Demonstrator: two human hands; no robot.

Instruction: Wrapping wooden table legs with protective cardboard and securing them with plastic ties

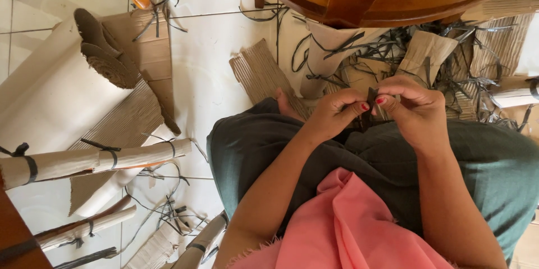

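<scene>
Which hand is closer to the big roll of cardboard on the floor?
Left. The left hand sits on the side toward the big cardboard roll; the right hand is farther across. Both pinch a dark strip.

The person wears a loose dark grey-green garment (387,157) that covers the lap and legs, its cloth soft and creased into broad folds. Over it lies a bright pink cloth (342,230), lighter in weight, with a frayed, fuzzy edge at its lower left side. Both forearms are bare, with no sleeves, watch or bracelets in view. The nails on the left hand (334,115) and the right hand (412,109) are painted red. One bare foot (286,106) shows beyond the lap.
</scene>
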